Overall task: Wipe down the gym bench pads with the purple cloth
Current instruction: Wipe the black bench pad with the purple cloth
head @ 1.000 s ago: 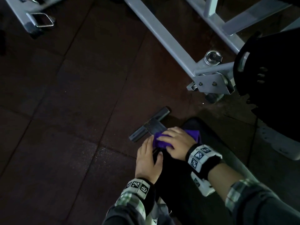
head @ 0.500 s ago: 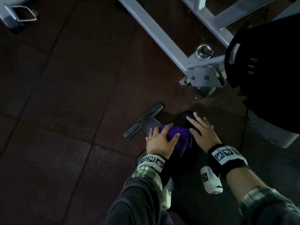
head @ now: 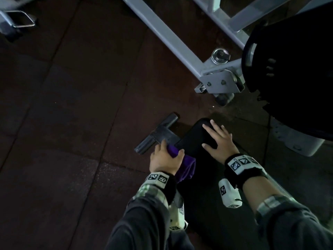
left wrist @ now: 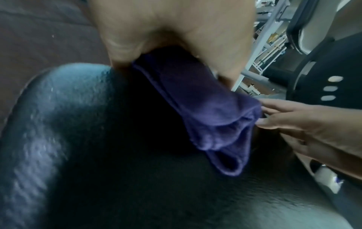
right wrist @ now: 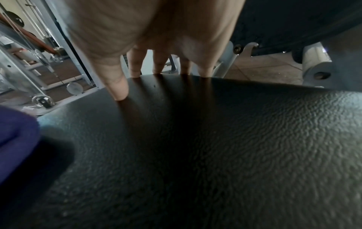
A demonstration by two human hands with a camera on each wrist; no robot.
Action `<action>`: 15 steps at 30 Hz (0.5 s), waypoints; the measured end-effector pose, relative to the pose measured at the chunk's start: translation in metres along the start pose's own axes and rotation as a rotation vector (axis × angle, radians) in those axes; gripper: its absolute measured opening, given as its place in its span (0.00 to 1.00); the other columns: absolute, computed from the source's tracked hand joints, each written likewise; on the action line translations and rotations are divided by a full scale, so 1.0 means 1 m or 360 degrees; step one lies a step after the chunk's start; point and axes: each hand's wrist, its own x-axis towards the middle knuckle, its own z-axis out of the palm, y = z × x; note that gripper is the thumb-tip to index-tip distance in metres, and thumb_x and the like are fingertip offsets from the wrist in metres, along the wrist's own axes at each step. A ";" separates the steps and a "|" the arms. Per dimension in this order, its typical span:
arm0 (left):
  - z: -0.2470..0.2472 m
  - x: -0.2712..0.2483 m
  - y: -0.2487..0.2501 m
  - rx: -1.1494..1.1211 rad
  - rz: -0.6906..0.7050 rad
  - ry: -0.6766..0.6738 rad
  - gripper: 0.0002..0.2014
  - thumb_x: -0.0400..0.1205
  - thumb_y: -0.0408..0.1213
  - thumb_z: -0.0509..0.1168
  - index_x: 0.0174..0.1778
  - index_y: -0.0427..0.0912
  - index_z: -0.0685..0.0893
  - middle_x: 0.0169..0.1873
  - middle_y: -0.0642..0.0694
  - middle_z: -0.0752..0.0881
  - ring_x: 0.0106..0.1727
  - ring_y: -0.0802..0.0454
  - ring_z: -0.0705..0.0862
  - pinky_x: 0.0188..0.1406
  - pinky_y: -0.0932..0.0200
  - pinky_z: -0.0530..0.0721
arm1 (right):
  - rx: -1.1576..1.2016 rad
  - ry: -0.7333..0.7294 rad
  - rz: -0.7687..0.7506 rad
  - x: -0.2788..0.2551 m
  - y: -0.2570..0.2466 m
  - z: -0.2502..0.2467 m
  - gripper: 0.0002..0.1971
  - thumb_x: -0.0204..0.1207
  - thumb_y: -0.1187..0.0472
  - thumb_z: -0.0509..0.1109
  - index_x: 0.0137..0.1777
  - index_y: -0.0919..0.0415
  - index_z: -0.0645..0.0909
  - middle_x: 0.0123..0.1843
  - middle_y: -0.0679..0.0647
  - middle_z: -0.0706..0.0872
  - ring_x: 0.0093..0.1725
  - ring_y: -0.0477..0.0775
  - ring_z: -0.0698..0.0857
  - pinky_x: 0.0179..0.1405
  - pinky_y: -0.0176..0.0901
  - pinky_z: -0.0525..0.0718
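Note:
The black bench pad [head: 194, 141] runs from below me to its rounded far end. My left hand [head: 164, 159] grips the bunched purple cloth [head: 185, 168] at the pad's left edge, and the cloth's loose end hangs toward my wrist. In the left wrist view the cloth [left wrist: 205, 111] droops out of my fist over the pad [left wrist: 98, 155]. My right hand [head: 219, 141] lies flat on the pad near its far end, fingers spread. The right wrist view shows its fingertips [right wrist: 119, 91] pressing the textured pad [right wrist: 215, 147], with the cloth [right wrist: 15, 131] at the left edge.
A dark T-shaped bench foot [head: 156, 136] sticks out on the floor just beyond my left hand. A grey machine frame [head: 167, 37] with a bracket [head: 219, 82] crosses the upper right. A black weight plate [head: 292, 69] looms at right. Dark rubber floor tiles [head: 63, 123] spread to the left.
The cloth passed from my right hand to my left. My left hand has pulled it back along the pad's left edge. My right hand now lies flat on the pad's far end.

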 end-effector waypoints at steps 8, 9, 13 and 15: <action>0.001 -0.058 -0.075 -0.0339 0.0112 0.0280 0.45 0.62 0.63 0.55 0.77 0.47 0.72 0.69 0.46 0.73 0.68 0.45 0.76 0.64 0.51 0.76 | -0.0016 0.0058 0.0001 -0.003 -0.001 0.006 0.34 0.77 0.51 0.67 0.80 0.38 0.55 0.83 0.40 0.46 0.82 0.59 0.43 0.77 0.64 0.42; 0.003 -0.060 -0.079 -0.0394 0.0075 0.0294 0.46 0.62 0.63 0.54 0.77 0.47 0.71 0.70 0.46 0.72 0.68 0.45 0.76 0.65 0.51 0.76 | -0.0025 0.0071 -0.0002 -0.003 -0.001 0.006 0.34 0.77 0.51 0.67 0.80 0.38 0.55 0.84 0.40 0.46 0.82 0.59 0.43 0.77 0.65 0.42; 0.004 -0.040 -0.067 -0.0425 0.0041 0.0341 0.36 0.73 0.65 0.62 0.75 0.51 0.74 0.68 0.42 0.75 0.69 0.41 0.76 0.68 0.49 0.73 | -0.0045 0.0080 -0.0024 -0.003 0.001 0.008 0.34 0.78 0.51 0.65 0.80 0.37 0.53 0.84 0.40 0.45 0.82 0.60 0.43 0.78 0.64 0.42; 0.001 -0.024 -0.057 -0.0404 0.0005 0.0305 0.29 0.79 0.60 0.65 0.75 0.54 0.76 0.68 0.42 0.77 0.69 0.42 0.76 0.67 0.52 0.71 | -0.0046 0.0070 -0.0020 -0.004 0.003 0.010 0.33 0.78 0.50 0.64 0.80 0.37 0.52 0.83 0.39 0.43 0.82 0.59 0.41 0.78 0.64 0.41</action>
